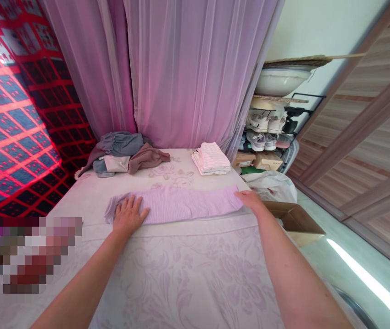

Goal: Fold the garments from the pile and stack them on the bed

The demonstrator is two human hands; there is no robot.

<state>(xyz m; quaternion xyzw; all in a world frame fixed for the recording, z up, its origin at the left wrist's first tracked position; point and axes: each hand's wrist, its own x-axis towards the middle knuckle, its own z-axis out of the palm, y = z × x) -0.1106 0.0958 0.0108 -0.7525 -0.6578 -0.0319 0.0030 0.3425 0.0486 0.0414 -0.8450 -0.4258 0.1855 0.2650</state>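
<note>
The left hand (129, 215) and the right hand (249, 200) lie open with flat fingers on a long pink cloth (174, 205) on the bed (181, 283), not holding it, and a hard push could make the cloth bunch up or slide.

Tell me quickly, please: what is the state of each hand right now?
Left hand: open, lying flat on the folded lilac cloth, not gripping.
Right hand: open, resting on its right end, not gripping.
</note>
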